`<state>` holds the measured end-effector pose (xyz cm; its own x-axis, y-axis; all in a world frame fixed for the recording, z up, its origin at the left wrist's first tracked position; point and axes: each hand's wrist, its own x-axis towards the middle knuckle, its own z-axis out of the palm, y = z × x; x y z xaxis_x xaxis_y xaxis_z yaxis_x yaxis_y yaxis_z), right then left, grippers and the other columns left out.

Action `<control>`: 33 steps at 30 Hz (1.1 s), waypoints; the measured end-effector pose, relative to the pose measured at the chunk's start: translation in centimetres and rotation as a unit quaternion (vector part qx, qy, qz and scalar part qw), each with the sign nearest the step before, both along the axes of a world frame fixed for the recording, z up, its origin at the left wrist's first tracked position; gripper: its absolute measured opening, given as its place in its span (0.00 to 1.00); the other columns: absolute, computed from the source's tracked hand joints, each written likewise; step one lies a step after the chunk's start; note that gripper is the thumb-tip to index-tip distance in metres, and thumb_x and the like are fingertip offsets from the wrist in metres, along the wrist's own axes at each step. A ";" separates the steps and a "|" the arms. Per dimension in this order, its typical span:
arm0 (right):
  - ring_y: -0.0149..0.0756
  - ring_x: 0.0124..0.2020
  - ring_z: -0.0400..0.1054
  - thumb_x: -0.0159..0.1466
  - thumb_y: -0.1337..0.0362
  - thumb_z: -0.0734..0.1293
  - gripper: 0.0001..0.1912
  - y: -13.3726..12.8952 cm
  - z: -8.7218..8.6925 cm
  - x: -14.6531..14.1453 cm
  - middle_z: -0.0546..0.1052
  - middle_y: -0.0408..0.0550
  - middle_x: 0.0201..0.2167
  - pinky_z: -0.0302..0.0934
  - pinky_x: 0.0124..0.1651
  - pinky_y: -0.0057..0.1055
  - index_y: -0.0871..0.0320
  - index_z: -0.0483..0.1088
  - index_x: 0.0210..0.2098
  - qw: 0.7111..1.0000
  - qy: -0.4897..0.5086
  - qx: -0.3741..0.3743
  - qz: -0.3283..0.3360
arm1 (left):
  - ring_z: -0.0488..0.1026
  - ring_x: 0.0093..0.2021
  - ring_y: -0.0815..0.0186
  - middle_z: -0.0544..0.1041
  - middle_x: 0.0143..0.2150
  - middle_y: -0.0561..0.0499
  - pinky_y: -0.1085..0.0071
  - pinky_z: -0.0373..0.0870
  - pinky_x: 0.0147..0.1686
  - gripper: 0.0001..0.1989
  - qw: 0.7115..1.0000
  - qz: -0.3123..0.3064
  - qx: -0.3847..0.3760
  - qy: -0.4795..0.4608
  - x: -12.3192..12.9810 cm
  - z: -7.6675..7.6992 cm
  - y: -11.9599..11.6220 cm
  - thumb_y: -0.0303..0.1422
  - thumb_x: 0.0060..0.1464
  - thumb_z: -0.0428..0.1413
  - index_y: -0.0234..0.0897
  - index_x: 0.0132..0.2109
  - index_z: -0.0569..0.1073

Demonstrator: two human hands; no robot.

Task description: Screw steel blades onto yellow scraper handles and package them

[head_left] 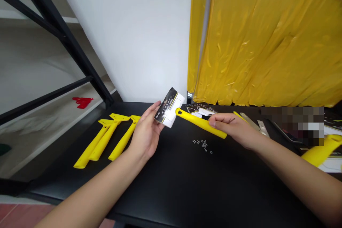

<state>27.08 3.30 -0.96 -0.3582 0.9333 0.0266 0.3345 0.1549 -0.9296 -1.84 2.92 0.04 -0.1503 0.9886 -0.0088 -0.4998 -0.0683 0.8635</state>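
Between thumb and fingers, my left hand holds a black and white printed packaging card, tilted over the table. My right hand is closed on a yellow plastic handle with a square hole at its far end. That end touches or overlaps the card's lower right edge; I cannot tell which. Below the handle, several small screws and nuts lie scattered on the black table. Left of my left hand lie yellow scraper-shaped handles, their narrow ends toward the back.
More printed cards lie at the table's back edge. Metal strips and another yellow piece are on the right, beside a blurred-out patch. A yellow plastic sheet hangs behind. At left stand a black metal frame and a red object on a shelf.
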 end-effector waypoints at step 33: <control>0.36 0.34 0.61 0.63 0.42 0.75 0.20 0.4 1.3 1.3 0.70 0.41 0.30 0.53 0.36 0.32 0.53 0.77 0.33 0.992 -0.100 -0.013 0.076 | 0.77 0.31 0.66 0.81 0.35 0.51 0.71 0.74 0.33 0.13 0.960 -0.153 -0.060 0.228 -3.1 1.5 2.6 0.37 0.51 0.73 0.38 0.38 0.79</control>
